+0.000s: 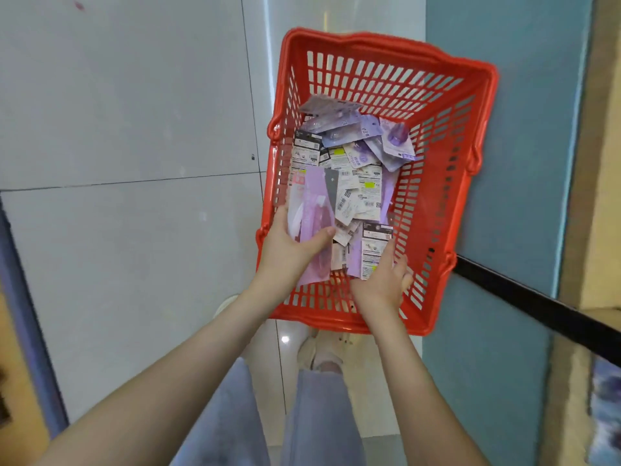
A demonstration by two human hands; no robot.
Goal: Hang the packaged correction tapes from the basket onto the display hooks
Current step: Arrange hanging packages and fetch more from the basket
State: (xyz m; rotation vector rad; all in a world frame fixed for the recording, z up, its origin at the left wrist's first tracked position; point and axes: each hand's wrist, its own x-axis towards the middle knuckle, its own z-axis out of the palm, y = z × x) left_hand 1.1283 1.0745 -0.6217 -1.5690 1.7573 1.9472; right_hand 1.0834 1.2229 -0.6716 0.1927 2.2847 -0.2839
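A red plastic basket [447, 183] stands on the floor below me. Inside lie several packaged correction tapes [356, 156], purple fronts and white barcode backs mixed in a loose pile. My left hand [289, 243] grips a stack of purple packages [316, 210] near the basket's left wall, thumb across the front. My right hand [383, 280] holds a package showing its white printed back [373, 250], fingers curled round its lower edge. No display hooks are in view.
The basket sits on pale grey floor tiles [127, 129] beside a teal panel [517, 163] on the right. A black bar [537, 304] juts out at the right. My legs and one shoe [322, 351] are below the basket.
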